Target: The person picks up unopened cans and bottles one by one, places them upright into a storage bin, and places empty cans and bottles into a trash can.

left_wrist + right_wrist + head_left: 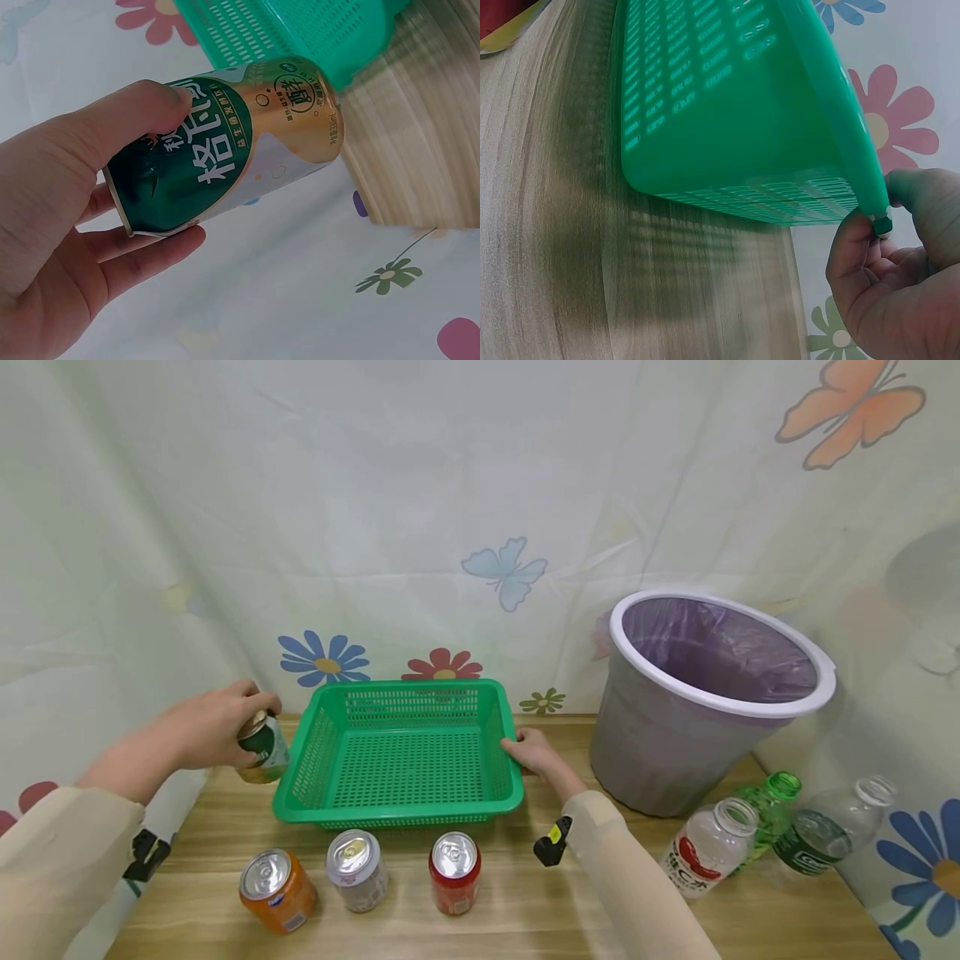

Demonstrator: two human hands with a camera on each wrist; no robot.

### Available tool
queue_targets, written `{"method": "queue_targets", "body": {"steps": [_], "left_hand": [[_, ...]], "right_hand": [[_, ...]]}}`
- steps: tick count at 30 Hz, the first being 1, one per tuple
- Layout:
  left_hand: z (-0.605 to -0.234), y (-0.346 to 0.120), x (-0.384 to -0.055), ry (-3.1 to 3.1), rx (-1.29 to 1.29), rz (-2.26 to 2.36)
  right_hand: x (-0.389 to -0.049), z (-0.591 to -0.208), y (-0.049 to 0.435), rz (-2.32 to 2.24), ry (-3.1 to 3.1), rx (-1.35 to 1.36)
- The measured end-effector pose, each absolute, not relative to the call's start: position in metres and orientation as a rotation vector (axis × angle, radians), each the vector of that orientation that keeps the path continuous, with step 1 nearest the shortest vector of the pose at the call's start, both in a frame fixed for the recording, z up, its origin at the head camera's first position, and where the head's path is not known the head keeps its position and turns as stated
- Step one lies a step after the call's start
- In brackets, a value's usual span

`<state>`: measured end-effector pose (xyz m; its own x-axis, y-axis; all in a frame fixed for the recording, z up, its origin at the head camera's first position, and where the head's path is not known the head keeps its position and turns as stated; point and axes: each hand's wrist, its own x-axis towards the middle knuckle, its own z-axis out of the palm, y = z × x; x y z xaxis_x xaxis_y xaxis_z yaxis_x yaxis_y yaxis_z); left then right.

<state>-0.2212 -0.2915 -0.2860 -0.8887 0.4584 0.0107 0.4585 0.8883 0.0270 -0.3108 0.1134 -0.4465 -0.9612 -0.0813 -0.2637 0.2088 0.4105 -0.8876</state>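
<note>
My left hand (217, 727) grips a green and gold drink can (225, 142), thumb on one side and fingers on the other. In the head view the can is just left of the green plastic basket (408, 814), at the table's left edge. Pinched between the thumb and fingers of my right hand (900, 277) is the right rim of that basket. The basket has slatted walls and a grid floor, with nothing in it. In front of it stand an orange can (277, 892), a pale silver-white can (357, 872) and a red can (454, 875).
A grey bin (660, 752) with a white rim and purple liner stands at the right. Before it are a clear bottle with a red label (705, 852), a green bottle (768, 810) and another clear bottle (832, 827). A flowered curtain (420, 527) hangs behind the wooden table (540, 893).
</note>
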Motion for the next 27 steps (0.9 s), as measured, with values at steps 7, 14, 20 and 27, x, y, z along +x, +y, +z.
{"method": "queue_targets", "body": {"steps": [7,14,20,27], "left_hand": [[-0.286,-0.280,-0.229,-3.051,-0.767,-0.027],[-0.290,-0.268,-0.239,-3.064,-0.807,-0.023],[-0.294,-0.259,-0.247,-3.091,-0.839,0.012],[-0.299,-0.250,-0.253,-3.126,-0.857,0.029]], "right_hand": [[-0.310,-0.446,0.113,-1.578,2.403,0.097],[-0.311,-0.447,0.115,-1.575,2.407,0.086],[-0.311,-0.448,0.115,-1.567,2.407,0.090],[-0.311,-0.448,0.115,-1.586,2.397,0.083]]}}
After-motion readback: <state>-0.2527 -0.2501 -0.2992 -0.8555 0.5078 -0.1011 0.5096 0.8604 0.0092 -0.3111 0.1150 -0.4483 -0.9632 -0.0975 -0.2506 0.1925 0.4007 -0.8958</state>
